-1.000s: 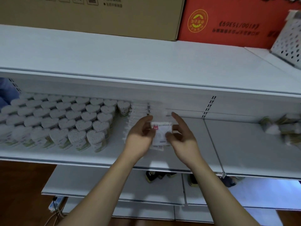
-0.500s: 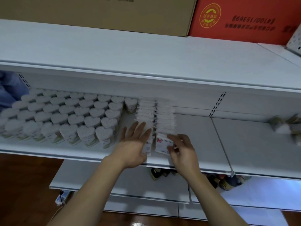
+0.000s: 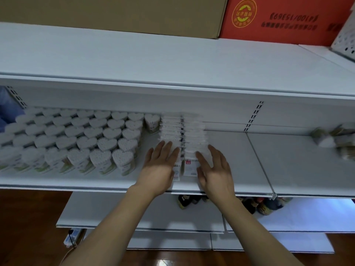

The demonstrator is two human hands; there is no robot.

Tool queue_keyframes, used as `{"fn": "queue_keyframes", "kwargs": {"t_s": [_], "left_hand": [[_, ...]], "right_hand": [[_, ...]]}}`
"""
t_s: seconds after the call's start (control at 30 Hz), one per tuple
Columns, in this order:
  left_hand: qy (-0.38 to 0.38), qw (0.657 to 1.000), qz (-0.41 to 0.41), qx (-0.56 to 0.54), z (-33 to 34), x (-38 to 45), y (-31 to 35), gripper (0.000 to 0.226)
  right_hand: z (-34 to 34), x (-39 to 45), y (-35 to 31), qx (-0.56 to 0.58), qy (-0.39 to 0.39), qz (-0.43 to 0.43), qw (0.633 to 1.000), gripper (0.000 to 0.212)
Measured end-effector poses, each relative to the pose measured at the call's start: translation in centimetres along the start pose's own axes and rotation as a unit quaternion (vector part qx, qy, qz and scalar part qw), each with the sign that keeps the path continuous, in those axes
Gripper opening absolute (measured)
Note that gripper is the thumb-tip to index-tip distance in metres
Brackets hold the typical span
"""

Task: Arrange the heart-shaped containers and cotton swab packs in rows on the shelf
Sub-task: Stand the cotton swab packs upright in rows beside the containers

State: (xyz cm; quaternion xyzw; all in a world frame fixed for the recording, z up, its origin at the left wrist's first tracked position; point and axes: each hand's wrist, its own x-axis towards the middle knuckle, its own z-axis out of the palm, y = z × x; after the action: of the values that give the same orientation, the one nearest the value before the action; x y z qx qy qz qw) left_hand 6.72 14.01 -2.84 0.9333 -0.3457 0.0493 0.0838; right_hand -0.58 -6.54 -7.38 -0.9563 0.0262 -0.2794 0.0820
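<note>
hands are lying flat with straight fingers: left hand (image 3: 160, 166) and right hand (image 3: 215, 169) are touching two rows of white cotton swab packs (image 3: 193, 139) standing on the white metal shelf (image 3: 240, 160), beside white heart-shaped containers (image 3: 107, 135).

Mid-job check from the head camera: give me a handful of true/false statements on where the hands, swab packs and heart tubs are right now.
1. The white heart-shaped containers stand left of the flat white cotton swab packs. True.
2. The right hand grips a heart container. False: its straight fingers rest on the right pack row.
3. The left hand lies open against the left pack row. True.
4. The packs sit on the top shelf beside the red cardboard box. False: they sit on the white metal shelf below.
</note>
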Motion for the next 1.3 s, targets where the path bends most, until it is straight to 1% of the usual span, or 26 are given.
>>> {"fn": "queue_keyframes", "kwargs": {"t_s": [0.1, 0.17, 0.3, 0.37, 0.5, 0.6, 0.7, 0.8, 1.0, 1.1, 1.2, 1.3], "left_hand": [[0.013, 1.0, 0.0, 0.004, -0.1, 0.3, 0.3, 0.079], [0.028, 1.0, 0.004, 0.002, -0.2, 0.7, 0.9, 0.078], [0.095, 0.995, -0.003, 0.033, -0.1, 1.7, 2.8, 0.073], [0.119, 0.992, -0.006, 0.037, -0.4, 2.2, 4.2, 0.074], [0.135, 0.99, 0.019, 0.038, -0.6, 3.5, 8.5, 0.073], [0.138, 0.989, 0.038, 0.029, -0.3, 5.3, 13.8, 0.07], [0.131, 0.99, 0.046, 0.015, 0.5, 7.4, 20.6, 0.065], [0.12, 0.992, 0.048, 0.009, 1.9, 9.1, 27.6, 0.064], [0.09, 0.994, 0.055, 0.001, 3.7, 13.3, 39.6, 0.067], [0.08, 0.994, 0.067, -0.007, 4.3, 15.8, 44.2, 0.067], [0.064, 0.994, 0.089, -0.005, 5.4, 18.5, 47.8, 0.066], [0.04, 0.993, 0.111, -0.022, 6.9, 21.5, 50.9, 0.065]], "right_hand": [[-0.7, -0.1, -0.3, -0.013, -0.017, 0.013, 1.0, 0.06], [-1.4, -0.3, -0.4, -0.02, -0.028, 0.025, 0.999, 0.063], [-3.3, -0.8, 0.1, -0.03, -0.052, 0.043, 0.997, 0.059], [-4.3, -1.2, 1.1, -0.029, -0.056, 0.045, 0.997, 0.057], [-6.2, -2.6, 4.6, -0.019, -0.031, 0.052, 0.998, 0.054], [-8.4, -3.7, 8.6, -0.03, -0.01, 0.077, 0.997, 0.052], [-11.1, -5.3, 13.8, -0.051, -0.003, 0.108, 0.993, 0.053], [-13.9, -7.1, 20.0, -0.072, -0.022, 0.118, 0.99, 0.055], [-19.3, -10.3, 31.5, -0.111, -0.032, 0.159, 0.981, 0.056], [-21.2, -11.1, 36.8, -0.138, -0.051, 0.185, 0.972, 0.058], [-22.0, -11.5, 42.1, -0.162, -0.079, 0.238, 0.954, 0.061], [-22.4, -11.7, 46.9, -0.185, -0.086, 0.291, 0.935, 0.061]]}}
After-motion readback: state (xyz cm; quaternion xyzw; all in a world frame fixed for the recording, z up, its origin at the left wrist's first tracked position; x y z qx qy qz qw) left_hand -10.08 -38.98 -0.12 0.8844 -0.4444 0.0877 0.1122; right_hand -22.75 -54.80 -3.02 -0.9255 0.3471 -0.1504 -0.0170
